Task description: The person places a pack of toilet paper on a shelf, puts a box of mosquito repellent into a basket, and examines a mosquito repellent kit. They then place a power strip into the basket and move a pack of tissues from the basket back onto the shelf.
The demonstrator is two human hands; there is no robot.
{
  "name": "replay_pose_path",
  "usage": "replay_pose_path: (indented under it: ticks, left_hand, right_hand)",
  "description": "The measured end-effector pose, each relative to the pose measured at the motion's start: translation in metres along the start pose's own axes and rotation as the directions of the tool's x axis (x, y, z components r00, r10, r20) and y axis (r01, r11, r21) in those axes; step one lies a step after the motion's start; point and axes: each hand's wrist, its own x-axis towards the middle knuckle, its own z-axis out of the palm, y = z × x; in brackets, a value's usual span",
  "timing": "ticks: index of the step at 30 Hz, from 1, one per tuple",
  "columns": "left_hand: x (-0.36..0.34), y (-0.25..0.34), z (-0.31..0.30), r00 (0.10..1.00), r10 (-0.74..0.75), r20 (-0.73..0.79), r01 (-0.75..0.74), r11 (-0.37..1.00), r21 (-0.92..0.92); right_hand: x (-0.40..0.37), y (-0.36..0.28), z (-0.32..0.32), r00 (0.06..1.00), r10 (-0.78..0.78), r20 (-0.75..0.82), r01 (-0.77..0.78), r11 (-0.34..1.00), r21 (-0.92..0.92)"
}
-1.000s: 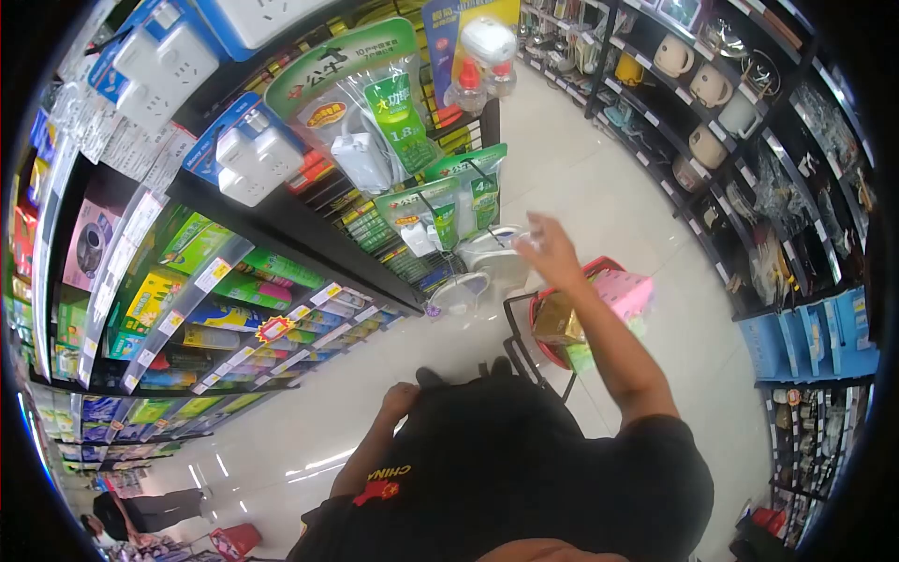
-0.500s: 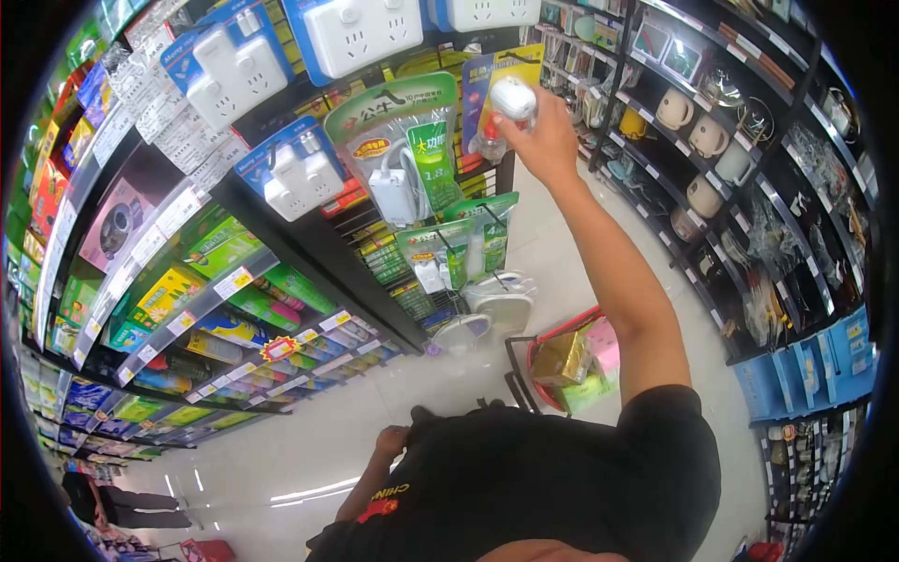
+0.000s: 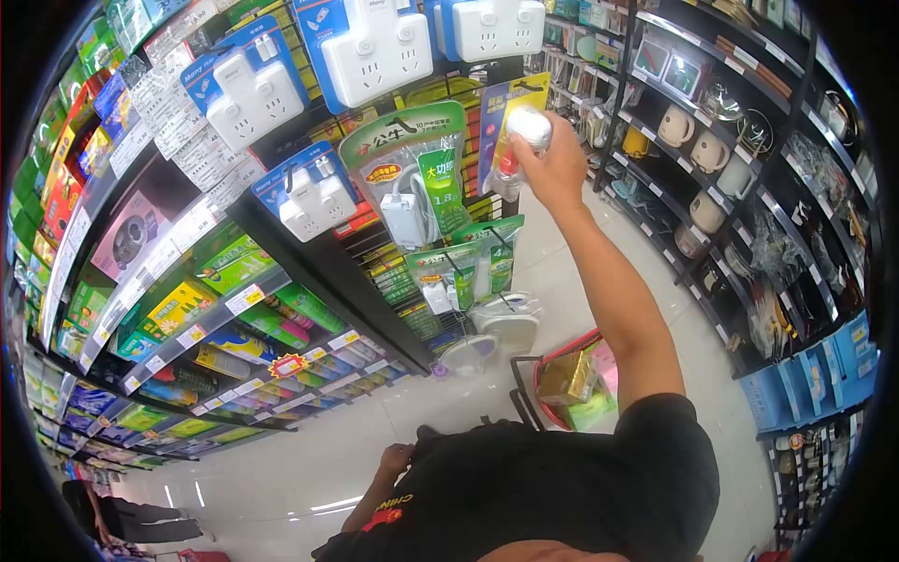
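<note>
My right hand (image 3: 554, 169) is raised to the end of the shelf rack and grips a hanging blister pack (image 3: 513, 131) that holds a white round device with a red part beneath. The pack hangs beside a green-carded white power strip pack (image 3: 412, 178). My left hand (image 3: 394, 458) hangs low at my side near my black shirt, fingers curled with nothing visible in them. A red shopping basket (image 3: 562, 384) with a gold box and a pink item stands on the floor below my right arm.
White socket adapters in blue packs (image 3: 370, 47) hang above. Shelves of boxed goods (image 3: 187, 309) run along the left. A dark rack with mugs and kettles (image 3: 712, 140) lines the right. Small white fans (image 3: 506, 323) sit at the rack's foot. Another person (image 3: 122, 520) bends low at bottom left.
My right hand rose from near the basket and fans up to the hanging blister pack and closed on it. The view tilted upward slightly. My left hand stayed at my side.
</note>
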Motion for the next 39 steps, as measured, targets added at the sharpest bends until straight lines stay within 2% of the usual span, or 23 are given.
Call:
replay_pose_path:
  ticks: [5, 7, 9, 11, 12, 13, 15, 16, 18, 21, 24, 26, 29, 30, 31, 33, 34, 37, 39]
  left_hand:
    - [0.035, -0.041, 0.007, 0.971, 0.238, 0.026, -0.239, 0.959, 0.153]
    - [0.032, -0.036, 0.005, 0.98, 0.198, 0.013, -0.198, 0.967, 0.16]
    - [0.014, -0.002, -0.001, 1.0, 0.031, -0.005, -0.031, 0.994, 0.103]
    - [0.034, -0.029, 0.001, 0.952, 0.303, 0.04, -0.305, 0.94, 0.152]
    - [0.031, -0.018, 0.0, 0.979, 0.2, 0.035, -0.203, 0.972, 0.12]
    - [0.025, -0.004, -0.002, 0.995, 0.096, 0.031, -0.098, 0.991, 0.087]
    - [0.031, -0.014, 0.0, 0.967, 0.251, 0.043, -0.254, 0.953, 0.162]
    - [0.035, -0.019, 0.0, 0.96, 0.274, 0.052, -0.279, 0.943, 0.183]
    - [0.042, -0.025, 0.0, 0.96, 0.272, 0.068, -0.28, 0.937, 0.208]
    - [0.041, -0.03, 0.001, 0.957, 0.279, 0.077, -0.289, 0.934, 0.209]
    - [0.041, -0.031, -0.001, 0.962, 0.26, 0.085, -0.272, 0.942, 0.197]
    - [0.032, -0.011, -0.001, 0.99, 0.117, 0.074, -0.129, 0.977, 0.172]
    - [0.04, -0.011, -0.005, 0.972, 0.19, 0.14, -0.222, 0.938, 0.268]
    - [0.025, 0.014, -0.006, 0.982, 0.14, 0.127, -0.167, 0.958, 0.234]
    - [0.027, 0.013, -0.006, 0.977, 0.169, 0.134, -0.196, 0.954, 0.228]
    - [0.029, 0.014, -0.006, 0.961, 0.224, 0.159, -0.256, 0.941, 0.221]
    - [0.026, 0.019, -0.007, 0.972, 0.17, 0.16, -0.202, 0.956, 0.215]
    - [0.028, 0.02, -0.005, 0.974, 0.179, 0.138, -0.202, 0.962, 0.185]
    - [0.031, 0.02, -0.005, 0.98, 0.129, 0.151, -0.155, 0.972, 0.175]
  right_hand:
    - [-0.006, 0.014, -0.021, 0.999, -0.024, -0.035, 0.026, 0.999, 0.04]
    - [-0.005, 0.012, -0.031, 0.999, 0.054, -0.001, -0.053, 0.99, 0.132]
    - [-0.004, 0.009, -0.04, 0.992, 0.116, 0.047, -0.123, 0.974, 0.189]
    - [-0.001, 0.008, -0.046, 0.983, 0.153, 0.097, -0.171, 0.961, 0.218]
    - [0.0, 0.012, -0.048, 0.987, 0.135, 0.083, -0.149, 0.968, 0.2]
    - [0.0, 0.011, -0.051, 0.981, 0.167, 0.099, -0.188, 0.945, 0.266]
    - [0.001, 0.006, -0.061, 0.964, 0.225, 0.14, -0.263, 0.881, 0.394]
    - [0.001, 0.005, -0.068, 0.96, 0.225, 0.169, -0.278, 0.854, 0.44]
    - [-0.007, 0.012, -0.074, 0.928, 0.279, 0.248, -0.373, 0.647, 0.665]
    - [-0.022, 0.022, -0.086, 0.867, 0.316, 0.386, -0.463, 0.221, 0.858]
    - [-0.051, 0.017, -0.093, 0.806, 0.306, 0.506, -0.478, -0.167, 0.862]
    - [-0.073, 0.013, -0.1, 0.775, 0.291, 0.561, -0.47, -0.328, 0.82]
    - [-0.104, 0.008, -0.108, 0.732, 0.288, 0.617, -0.45, -0.476, 0.756]
    - [-0.113, 0.006, -0.11, 0.723, 0.29, 0.627, -0.442, -0.503, 0.743]
    - [-0.122, 0.004, -0.114, 0.711, 0.292, 0.639, -0.436, -0.529, 0.728]
    - [-0.134, 0.004, -0.118, 0.697, 0.311, 0.646, -0.421, -0.551, 0.72]
    - [-0.138, 0.004, -0.12, 0.695, 0.318, 0.645, -0.416, -0.554, 0.721]
    - [-0.141, 0.005, -0.124, 0.692, 0.334, 0.64, -0.41, -0.549, 0.729]
    - [-0.14, 0.007, -0.128, 0.69, 0.342, 0.638, -0.415, -0.535, 0.736]
